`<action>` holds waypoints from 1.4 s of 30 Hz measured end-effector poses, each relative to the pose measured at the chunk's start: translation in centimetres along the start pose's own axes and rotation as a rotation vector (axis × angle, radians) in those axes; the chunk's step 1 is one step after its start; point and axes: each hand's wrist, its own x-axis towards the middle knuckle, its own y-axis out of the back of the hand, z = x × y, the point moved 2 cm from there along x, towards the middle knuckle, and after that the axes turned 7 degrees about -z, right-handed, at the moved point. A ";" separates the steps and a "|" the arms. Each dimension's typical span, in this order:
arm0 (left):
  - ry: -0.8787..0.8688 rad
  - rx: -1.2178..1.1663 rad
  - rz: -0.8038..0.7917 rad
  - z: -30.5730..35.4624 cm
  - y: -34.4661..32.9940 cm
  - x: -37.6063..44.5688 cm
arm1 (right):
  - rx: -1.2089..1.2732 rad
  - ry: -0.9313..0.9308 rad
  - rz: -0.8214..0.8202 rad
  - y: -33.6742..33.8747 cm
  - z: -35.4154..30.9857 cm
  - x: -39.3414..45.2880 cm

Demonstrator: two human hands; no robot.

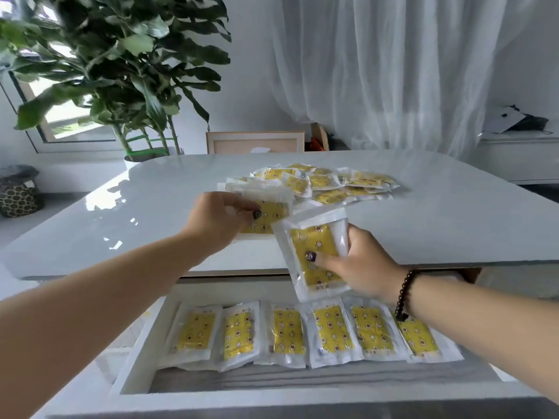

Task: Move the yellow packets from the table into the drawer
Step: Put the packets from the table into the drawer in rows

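Observation:
A loose pile of yellow packets [329,181] in clear wrappers lies on the white table [151,207]. My left hand [220,219] grips one packet [270,214] at the pile's near edge, still on the table. My right hand [363,267] holds another yellow packet [314,255] tilted above the table's front edge, thumb pressed on its face. Below, the open drawer [142,367] holds a row of several yellow packets [287,331] laid side by side; my right wrist covers part of the rightmost one.
A large potted plant [121,71] stands behind the table's left corner. A chair back [254,142] shows at the far side. White curtains [393,71] hang behind. A patterned basket [18,196] sits on the floor at left, and a low cabinet [520,155] is at right.

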 end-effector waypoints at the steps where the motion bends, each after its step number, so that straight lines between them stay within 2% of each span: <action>1: 0.005 0.020 -0.001 -0.4 0.9 -1.1 | 0.009 -0.037 -0.046 -1.2 0.9 -0.8; 7: 0.077 0.039 -0.022 -3.4 4.3 -5.2 | -0.265 -0.203 -0.202 -5.8 5.5 -3.9; 11: 0.106 0.031 -0.012 -4.7 5.5 -5.4 | -0.264 -0.237 -0.172 -6.7 5.5 -4.1; 16: 0.143 0.024 -0.052 -6.4 6.7 -5.8 | -0.276 -0.287 -0.260 -7.9 5.7 -4.8; 19: 0.152 -0.018 -0.048 -7.6 7.6 -5.6 | -0.291 -0.342 -0.240 -8.1 5.8 -4.7; 22: 0.156 -0.078 -0.022 -8.5 8.7 -5.3 | -0.240 -0.372 -0.164 -8.5 4.9 -4.1; 24: 0.147 -0.117 -0.010 -8.9 9.2 -5.2 | -0.094 -0.393 -0.143 -9.6 4.2 -3.4; 29: 0.142 -0.180 -0.011 -9.2 9.7 -5.4 | 0.232 -0.576 -0.206 -15.0 3.5 0.5; 31: 0.147 -0.170 -0.018 -9.3 9.9 -5.5 | 0.233 -0.647 -0.243 -18.0 4.1 2.3; 36: 0.128 -0.153 -0.017 -10.1 10.6 -5.7 | 0.196 -0.663 -0.279 -24.1 7.7 7.4; 42: 0.127 -0.094 -0.026 -11.5 11.5 -5.8 | 0.187 -0.655 -0.278 -26.8 4.9 8.6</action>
